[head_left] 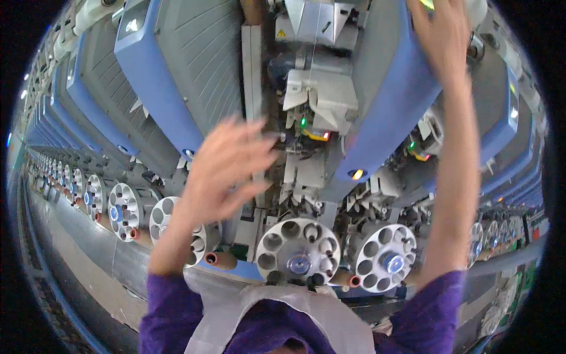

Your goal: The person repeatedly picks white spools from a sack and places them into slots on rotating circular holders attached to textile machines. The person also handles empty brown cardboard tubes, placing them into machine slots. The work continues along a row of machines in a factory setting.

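Left hand (221, 168): hovering at 9 o'clock, fingers splaying apart | right hand (443, 41): reaching toward 2 o'clock over blue machine cover (394, 115), grip unclear

Right hand (442, 38) at blue housing (392, 130); left hand (230, 168) spread.

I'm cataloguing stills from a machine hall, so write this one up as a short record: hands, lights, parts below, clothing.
Left hand: fingers spread, blurred, no held object visible
Right hand: at the upper part of a blue panel; contact unclear, fingers partly cut off
Lights: green light and red light at centre; orange lamp low on the panel
Below: round white holed discs in a row; brown tube beside one
Clothing: purple sleeves, pale apron
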A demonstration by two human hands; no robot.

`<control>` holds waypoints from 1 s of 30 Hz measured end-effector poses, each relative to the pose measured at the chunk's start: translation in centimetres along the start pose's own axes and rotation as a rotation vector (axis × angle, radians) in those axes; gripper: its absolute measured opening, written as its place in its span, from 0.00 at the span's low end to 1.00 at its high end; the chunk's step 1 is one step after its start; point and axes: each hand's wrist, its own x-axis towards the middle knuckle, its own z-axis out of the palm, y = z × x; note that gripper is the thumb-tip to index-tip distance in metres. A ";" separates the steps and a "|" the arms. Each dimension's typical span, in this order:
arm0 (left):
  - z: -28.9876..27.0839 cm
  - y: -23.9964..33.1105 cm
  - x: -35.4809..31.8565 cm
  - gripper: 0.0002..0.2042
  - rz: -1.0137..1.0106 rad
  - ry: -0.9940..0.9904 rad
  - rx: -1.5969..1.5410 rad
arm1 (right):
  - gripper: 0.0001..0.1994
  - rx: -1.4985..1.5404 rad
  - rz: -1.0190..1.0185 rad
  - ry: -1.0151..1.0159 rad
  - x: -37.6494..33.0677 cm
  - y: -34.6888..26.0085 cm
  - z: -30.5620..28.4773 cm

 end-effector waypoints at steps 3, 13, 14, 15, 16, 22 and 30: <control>1.2 3.4 -16.8 0.09 -0.642 0.208 -0.237 | 0.06 0.238 0.522 -0.087 -13.5 -8.8 -9.5; -1.5 12.9 -33.1 0.12 -1.278 0.457 -0.355 | 0.17 0.145 1.369 -0.471 -30.7 -16.4 -9.8; -1.2 12.9 -32.8 0.12 -1.234 0.402 -0.355 | 0.19 0.032 1.308 -0.658 -30.4 -16.1 -9.9; -1.0 13.1 -32.3 0.11 -1.212 0.298 -0.354 | 0.14 -0.255 1.079 -0.675 -30.2 -16.2 -9.5; -0.6 13.5 -31.8 0.11 -1.110 0.285 -0.363 | 0.15 -0.028 1.330 -0.664 -29.9 -16.0 -9.6; 2.9 16.5 -29.7 0.09 -1.063 0.058 -0.527 | 0.10 -0.269 1.051 -1.191 -26.5 -16.7 -9.9; 15.2 22.8 -25.1 0.09 -0.705 -0.489 -0.930 | 0.06 0.287 0.871 -0.861 -22.6 -25.8 -36.1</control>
